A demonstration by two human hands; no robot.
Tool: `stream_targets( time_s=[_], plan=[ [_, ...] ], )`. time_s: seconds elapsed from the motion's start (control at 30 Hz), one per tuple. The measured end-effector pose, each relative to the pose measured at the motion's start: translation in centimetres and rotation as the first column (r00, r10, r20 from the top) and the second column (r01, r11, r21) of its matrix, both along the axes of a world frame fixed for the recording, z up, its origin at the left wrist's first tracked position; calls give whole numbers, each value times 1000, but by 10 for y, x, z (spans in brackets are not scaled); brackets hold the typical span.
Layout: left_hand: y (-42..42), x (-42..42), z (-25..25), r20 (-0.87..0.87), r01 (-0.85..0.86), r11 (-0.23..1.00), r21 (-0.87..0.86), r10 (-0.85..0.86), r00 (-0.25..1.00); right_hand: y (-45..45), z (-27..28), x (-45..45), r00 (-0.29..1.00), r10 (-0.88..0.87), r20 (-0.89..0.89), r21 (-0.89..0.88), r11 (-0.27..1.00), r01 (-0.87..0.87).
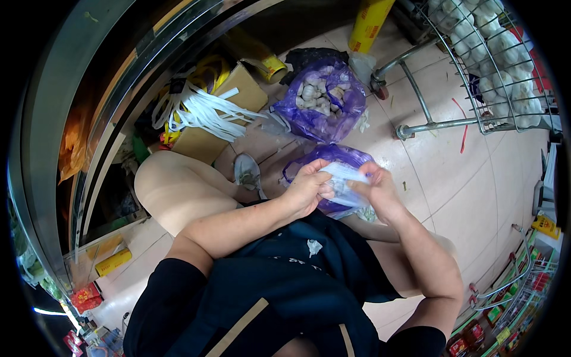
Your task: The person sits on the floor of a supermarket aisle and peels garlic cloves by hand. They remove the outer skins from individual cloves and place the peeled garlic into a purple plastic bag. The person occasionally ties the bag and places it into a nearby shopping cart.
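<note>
Between my two hands a white mesh net sleeve is stretched, blurred by motion. My left hand grips its left side, with what look like garlic bulbs pale inside or behind the mesh. My right hand pinches its other side. Just below the hands lies an open purple plastic bag, its contents mostly hidden. Beyond it a second purple bag stands full of garlic bulbs. Many white net sleeves hang over a cardboard box at the left.
A wire cart holding netted garlic stands at the upper right. The cardboard box touches the area by my knee. Yellow rolls stand near a dark cabinet. Shelves of packaged goods line the lower right.
</note>
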State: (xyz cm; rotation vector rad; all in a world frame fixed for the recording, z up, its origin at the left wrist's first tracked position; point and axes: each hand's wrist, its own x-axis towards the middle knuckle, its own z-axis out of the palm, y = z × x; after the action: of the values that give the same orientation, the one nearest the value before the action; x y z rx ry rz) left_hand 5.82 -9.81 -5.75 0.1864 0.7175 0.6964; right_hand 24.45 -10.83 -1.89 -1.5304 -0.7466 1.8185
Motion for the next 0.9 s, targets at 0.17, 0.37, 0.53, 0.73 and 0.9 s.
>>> stream_targets(
  time_s=[0.17, 0.37, 0.53, 0.73, 0.9],
  plan=[
    [-4, -3, -20, 293, -28, 999, 25, 20, 956, 4, -12, 2, 956, -6, 293, 290, 953, -83],
    [4, -1, 7, 204, -94, 980, -178, 130, 970, 4, -5, 0, 969, 45, 244, 276, 955, -113],
    [10, -3, 28, 146, 79, 996, 48, -85, 986, 12, 20, 3, 996, 15, 92, 201, 979, -34],
    [10, -3, 23, -159, 87, 983, 159, -62, 985, 9, 37, 1, 996, 83, 36, 218, 972, -89],
    [15, -11, 12, 108, 39, 975, 219, -64, 992, 8, 38, 2, 999, 48, 11, 265, 963, -49]
  ],
)
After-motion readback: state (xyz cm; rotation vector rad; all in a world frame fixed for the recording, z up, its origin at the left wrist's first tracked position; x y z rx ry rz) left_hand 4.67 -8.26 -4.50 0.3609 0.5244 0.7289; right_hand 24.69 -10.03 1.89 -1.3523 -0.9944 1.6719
